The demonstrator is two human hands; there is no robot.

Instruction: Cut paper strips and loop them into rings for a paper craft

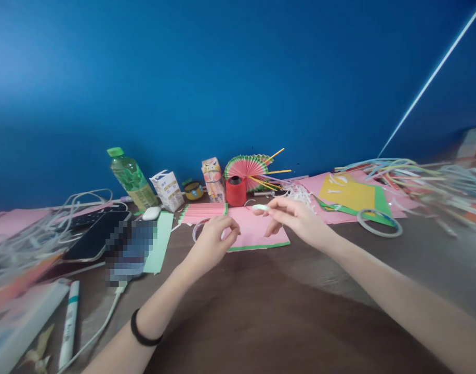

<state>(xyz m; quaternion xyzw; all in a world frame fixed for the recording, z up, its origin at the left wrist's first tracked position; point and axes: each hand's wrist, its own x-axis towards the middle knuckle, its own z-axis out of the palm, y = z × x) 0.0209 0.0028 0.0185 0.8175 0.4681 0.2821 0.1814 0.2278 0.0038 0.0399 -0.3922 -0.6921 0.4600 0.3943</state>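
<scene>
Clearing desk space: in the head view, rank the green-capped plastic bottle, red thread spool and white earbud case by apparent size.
1. Green-capped plastic bottle
2. Red thread spool
3. White earbud case
All sit at similar distance, so the order seems reliable.

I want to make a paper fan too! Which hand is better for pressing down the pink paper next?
Probably the left. The left hand is curled right at the edge of the pink paper, seemingly holding only thin tape, while the right hand is busy pinching a small pale strip above it.
</scene>
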